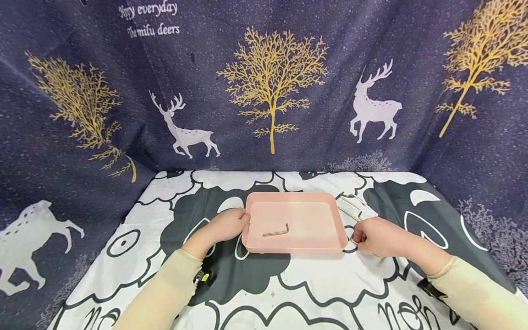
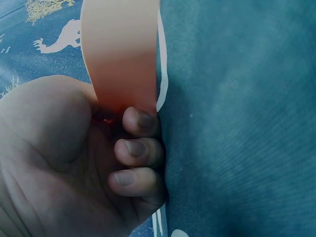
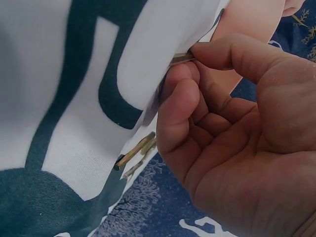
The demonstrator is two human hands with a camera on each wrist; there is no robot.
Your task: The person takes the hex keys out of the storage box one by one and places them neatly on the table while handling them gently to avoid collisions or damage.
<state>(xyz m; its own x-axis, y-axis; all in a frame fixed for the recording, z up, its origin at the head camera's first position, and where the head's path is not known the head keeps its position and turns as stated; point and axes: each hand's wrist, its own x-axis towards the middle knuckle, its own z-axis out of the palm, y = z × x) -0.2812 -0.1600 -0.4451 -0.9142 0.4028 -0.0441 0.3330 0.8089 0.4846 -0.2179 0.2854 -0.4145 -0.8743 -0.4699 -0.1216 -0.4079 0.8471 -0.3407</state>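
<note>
A shallow pink tray lies on the patterned cloth, with one brass-coloured hex key inside it, left of the middle. My left hand grips the tray's left wall; in the left wrist view its fingers curl against the tray's side. Just beyond the tray's right wall, my right hand is low over the cloth. Its thumb and index finger pinch the end of another hex key, mostly hidden behind the fingers.
More hex keys lie on the cloth past the tray's right wall, beyond my right hand; some show in the right wrist view as brass-coloured keys. A dark curtain with deer and trees hangs behind the table.
</note>
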